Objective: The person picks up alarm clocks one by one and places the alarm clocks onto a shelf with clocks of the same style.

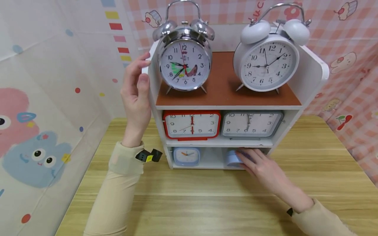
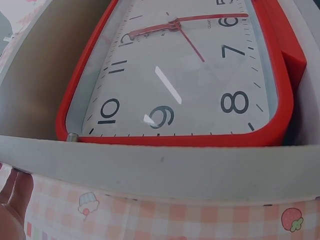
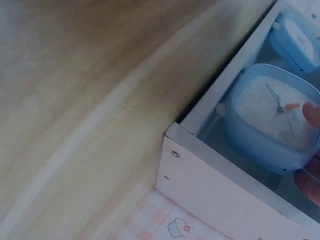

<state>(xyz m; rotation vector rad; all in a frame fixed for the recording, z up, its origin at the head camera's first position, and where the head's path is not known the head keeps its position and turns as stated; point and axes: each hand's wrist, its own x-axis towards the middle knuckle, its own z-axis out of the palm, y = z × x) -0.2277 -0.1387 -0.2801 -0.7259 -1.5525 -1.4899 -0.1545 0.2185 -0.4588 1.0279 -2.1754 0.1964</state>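
A small blue alarm clock stands in the bottom compartment of a white shelf unit, at its right end. My right hand holds it, with the thumb over the clock's face and other fingers at its side in the right wrist view. In the head view this hand hides much of that clock. At the upper left, my left hand rests against the unit's left side panel, its fingertips at the panel's edge. A second small blue clock sits at the left of the bottom compartment.
On the brown top shelf stand a silver twin-bell clock and a white twin-bell clock. The middle shelf holds a red-framed clock and a grey-framed clock. Everything is on a wooden table before patterned cloth.
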